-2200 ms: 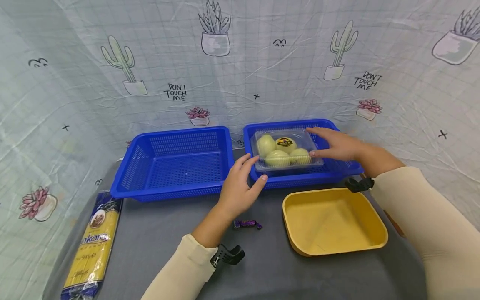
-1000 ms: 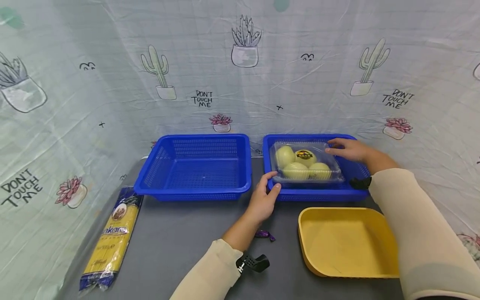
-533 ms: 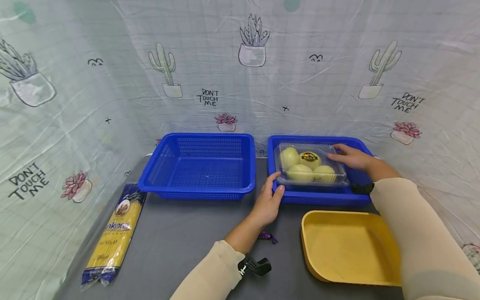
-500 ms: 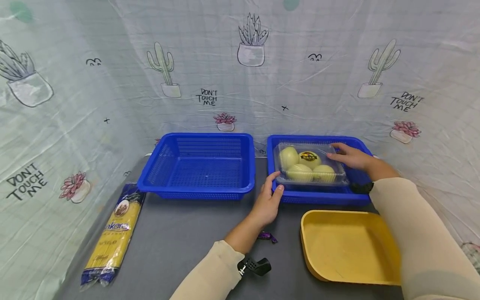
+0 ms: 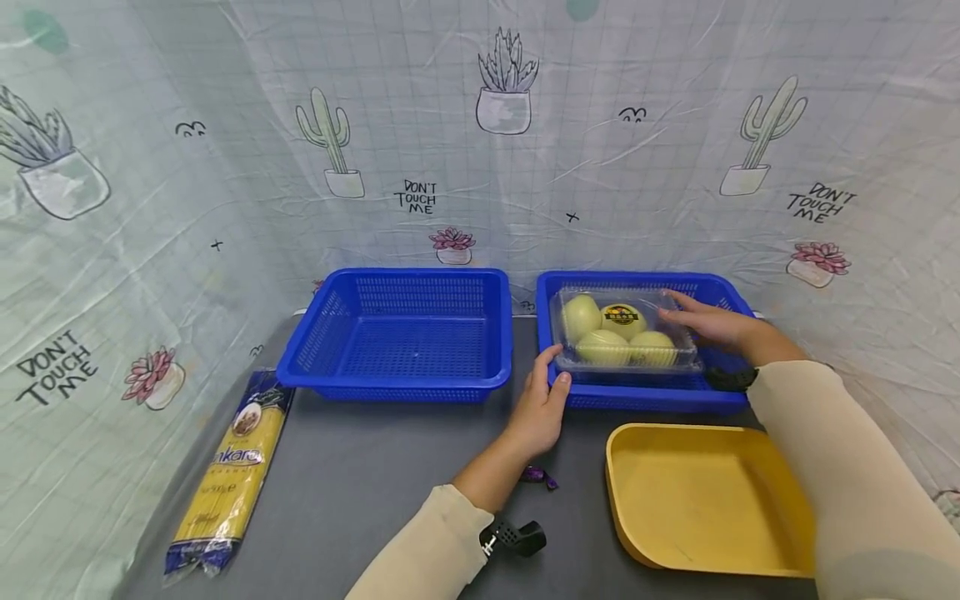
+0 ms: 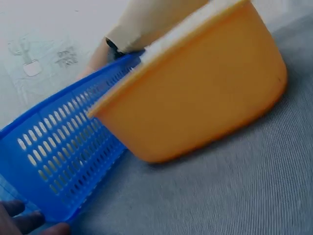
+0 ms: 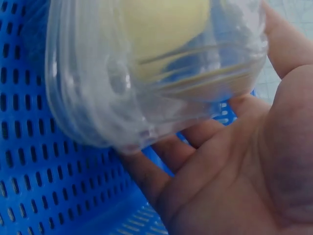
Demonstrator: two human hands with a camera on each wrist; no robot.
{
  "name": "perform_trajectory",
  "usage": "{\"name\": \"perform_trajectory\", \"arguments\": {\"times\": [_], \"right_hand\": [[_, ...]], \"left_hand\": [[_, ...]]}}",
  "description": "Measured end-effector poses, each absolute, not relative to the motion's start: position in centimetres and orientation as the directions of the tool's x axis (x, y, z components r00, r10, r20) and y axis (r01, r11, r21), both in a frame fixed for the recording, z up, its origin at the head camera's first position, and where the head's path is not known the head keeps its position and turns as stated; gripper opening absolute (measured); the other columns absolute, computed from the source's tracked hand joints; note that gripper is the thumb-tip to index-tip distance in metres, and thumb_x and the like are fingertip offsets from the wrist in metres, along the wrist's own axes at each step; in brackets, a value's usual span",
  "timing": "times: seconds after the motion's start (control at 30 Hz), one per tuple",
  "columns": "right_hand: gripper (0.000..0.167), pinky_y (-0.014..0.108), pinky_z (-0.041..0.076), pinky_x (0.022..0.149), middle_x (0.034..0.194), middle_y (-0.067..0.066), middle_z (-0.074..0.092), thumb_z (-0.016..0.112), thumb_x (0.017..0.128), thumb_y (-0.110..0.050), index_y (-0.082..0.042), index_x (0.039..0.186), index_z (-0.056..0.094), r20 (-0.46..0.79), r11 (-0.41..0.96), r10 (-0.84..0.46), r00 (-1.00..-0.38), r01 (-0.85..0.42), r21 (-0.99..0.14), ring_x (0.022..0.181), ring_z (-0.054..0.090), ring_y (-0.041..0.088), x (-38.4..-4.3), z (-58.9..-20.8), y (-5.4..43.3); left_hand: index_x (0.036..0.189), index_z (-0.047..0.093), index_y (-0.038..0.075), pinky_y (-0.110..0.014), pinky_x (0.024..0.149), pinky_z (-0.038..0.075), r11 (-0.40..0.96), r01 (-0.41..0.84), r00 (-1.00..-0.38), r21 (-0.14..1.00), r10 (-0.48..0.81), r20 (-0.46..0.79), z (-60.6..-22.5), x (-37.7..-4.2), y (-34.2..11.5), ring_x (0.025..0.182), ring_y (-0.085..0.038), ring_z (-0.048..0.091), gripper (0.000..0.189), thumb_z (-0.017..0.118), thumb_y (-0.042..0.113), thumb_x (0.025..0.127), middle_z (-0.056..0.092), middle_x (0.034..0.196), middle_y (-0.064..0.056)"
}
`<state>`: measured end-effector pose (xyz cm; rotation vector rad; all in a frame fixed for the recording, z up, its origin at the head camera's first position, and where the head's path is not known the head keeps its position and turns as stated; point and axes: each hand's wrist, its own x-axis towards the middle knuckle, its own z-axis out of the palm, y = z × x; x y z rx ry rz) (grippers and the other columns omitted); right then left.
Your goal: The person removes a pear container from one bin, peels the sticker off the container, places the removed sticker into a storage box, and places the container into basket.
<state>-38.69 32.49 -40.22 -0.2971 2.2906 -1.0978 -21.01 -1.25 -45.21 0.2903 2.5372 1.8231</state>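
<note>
A clear plastic fruit box (image 5: pixel 637 335) with several pale yellow-green round fruits and a dark round sticker sits inside the right blue basket (image 5: pixel 652 398). My right hand (image 5: pixel 712 323) holds the box at its right end. The right wrist view shows the thumb by one side and fingers (image 7: pixel 173 152) under the end of the plastic box (image 7: pixel 105 98). My left hand (image 5: pixel 536 417) is at the basket's front left corner, fingertips right at the rim and near the box's lower left corner. In the left wrist view, fingertips (image 6: pixel 29 221) lie against the blue basket (image 6: pixel 58 156).
Left of it stands a second blue basket (image 5: pixel 412 383). A yellow tub (image 5: pixel 697 500) stands in front of the right basket, under my right forearm. A purple-wrapped candy (image 5: pixel 536 475) lies beside my left wrist, and a spaghetti packet (image 5: pixel 225 483) lies far left.
The head view has shifted. My left hand has drawn back toward the front left corner of the right basket. My right thumb and fingers have come closer together at the box's right end.
</note>
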Motion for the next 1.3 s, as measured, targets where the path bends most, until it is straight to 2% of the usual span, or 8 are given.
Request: {"name": "perform_trajectory", "arguments": {"times": [0.27,0.53,0.63,0.8,0.97,1.03,1.17,1.3], "right_hand": [[0.082,0.082,-0.011,0.114,0.169,0.01,-0.039,0.037,0.118,-0.036,-0.029,0.165,-0.029,-0.381,0.481,-0.557,-0.738,0.088,-0.872,0.152,-0.034,0.046,-38.9,-40.4,32.9],[0.084,0.083,-0.025,0.104,0.166,0.0,-0.045,0.043,0.116,-0.016,-0.035,0.169,-0.019,-0.266,0.269,-0.609,-0.748,0.121,-0.956,0.149,-0.043,0.039,-38.7,-40.2,32.7],[0.086,0.083,-0.023,0.106,0.168,0.002,-0.042,0.046,0.114,-0.013,-0.031,0.171,-0.016,-0.25,0.273,-0.591,-0.767,0.102,-0.957,0.151,-0.039,0.04,-38.7,-40.0,32.4],[0.085,0.085,-0.013,0.11,0.173,0.009,-0.033,0.05,0.113,-0.018,-0.025,0.172,-0.01,-0.285,0.33,-0.548,-0.786,0.11,-0.938,0.157,-0.024,0.047,-38.8,-39.8,32.6],[0.076,0.079,0.01,0.116,0.176,0.021,-0.011,0.046,0.115,-0.023,-0.022,0.173,-0.003,-0.287,0.329,-0.507,-0.813,0.125,-0.936,0.153,0.007,0.05,-39.0,-40.1,33.2],[0.075,0.076,0.016,0.116,0.175,0.024,-0.007,0.046,0.115,-0.026,-0.021,0.173,-0.001,-0.278,0.334,-0.489,-0.827,0.117,-0.935,0.149,0.014,0.049,-39.1,-40.2,33.4],[0.078,0.08,0.014,0.115,0.176,0.021,-0.013,0.047,0.114,-0.031,-0.018,0.173,-0.002,-0.271,0.374,-0.461,-0.845,0.093,-0.923,0.154,0.006,0.051,-39.2,-40.0,33.3],[0.08,0.086,0.006,0.112,0.176,0.018,-0.019,0.05,0.112,-0.03,-0.016,0.173,0.0,-0.267,0.389,-0.441,-0.857,0.085,-0.917,0.158,-0.008,0.051,-39.3,-39.6,32.9]], "left_hand": [[0.165,0.032,0.028,-0.065,0.114,0.039,0.352,0.142,-0.987,0.925,0.123,0.104,-45.2,-21.1,-1.2,0.145,-0.041,0.047,0.05,0.037,0.04,0.117,0.042,0.165,-0.017],[0.164,0.033,0.029,-0.066,0.113,0.04,0.327,0.117,-0.992,0.938,0.085,0.094,-45.2,-20.9,-1.0,0.143,-0.043,0.049,0.048,0.038,0.037,0.116,0.043,0.163,-0.019],[0.164,0.033,0.029,-0.065,0.115,0.039,0.32,0.118,-0.992,0.94,0.08,0.097,-45.1,-20.9,-1.0,0.144,-0.043,0.048,0.049,0.039,0.036,0.116,0.043,0.163,-0.02],[0.163,0.033,0.031,-0.065,0.114,0.039,0.314,0.123,-0.992,0.941,0.077,0.104,-45.2,-20.9,-0.9,0.144,-0.043,0.048,0.048,0.039,0.037,0.116,0.045,0.161,-0.021],[0.165,0.032,0.031,-0.064,0.115,0.038,0.31,0.117,-0.992,0.944,0.087,0.095,-45.2,-20.8,-0.8,0.145,-0.041,0.047,0.049,0.039,0.039,0.116,0.044,0.161,-0.02],[0.165,0.032,0.031,-0.064,0.116,0.037,0.308,0.112,-0.992,0.945,0.093,0.087,-45.2,-20.8,-0.8,0.146,-0.04,0.046,0.05,0.039,0.039,0.117,0.043,0.162,-0.019],[0.165,0.031,0.033,-0.065,0.117,0.036,0.311,0.093,-0.993,0.946,0.099,0.065,-45.1,-20.8,-0.7,0.148,-0.04,0.044,0.05,0.04,0.039,0.117,0.041,0.164,-0.017],[0.166,0.032,0.031,-0.066,0.116,0.037,0.307,0.081,-0.995,0.948,0.086,0.058,-45.0,-20.8,-0.8,0.146,-0.042,0.046,0.051,0.042,0.039,0.116,0.044,0.163,-0.018]]}}
